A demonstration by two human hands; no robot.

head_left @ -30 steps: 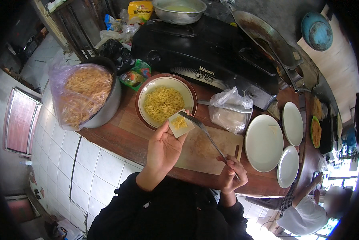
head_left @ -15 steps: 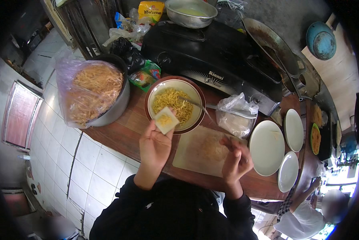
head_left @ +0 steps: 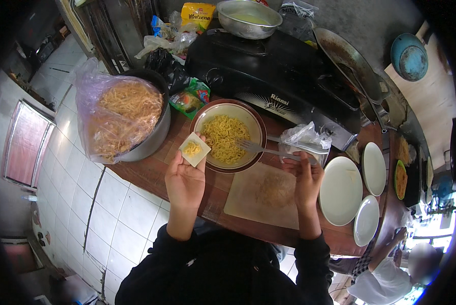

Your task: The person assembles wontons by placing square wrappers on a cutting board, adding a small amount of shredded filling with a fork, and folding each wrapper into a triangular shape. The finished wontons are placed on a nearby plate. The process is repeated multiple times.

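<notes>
On the fingers of my left hand (head_left: 183,185), palm up, rests a square dough wrapper (head_left: 202,152) with a small heap of yellow noodles (head_left: 192,148) in its middle. The hand is just left of a cream bowl with a brown rim (head_left: 263,127), which holds more noodles (head_left: 222,138). My right hand (head_left: 307,183) is closed round the handle end of a fork (head_left: 268,150); its tines reach over the right side of those noodles. Below the bowl lies a pale, dusted cutting board (head_left: 243,206).
At left stands a large pot (head_left: 159,127) of shredded fried food under plastic. A black stove (head_left: 228,66) fills the back, with a metal bowl (head_left: 249,30) on top. A clear plastic bag (head_left: 309,137) and white plates (head_left: 340,190) lie right; beyond is another person (head_left: 385,279).
My right hand has taken hold of the fork, which was leaning in the bowl. My left hand has drawn slightly left with the wrapper, off the bowl's edge.
</notes>
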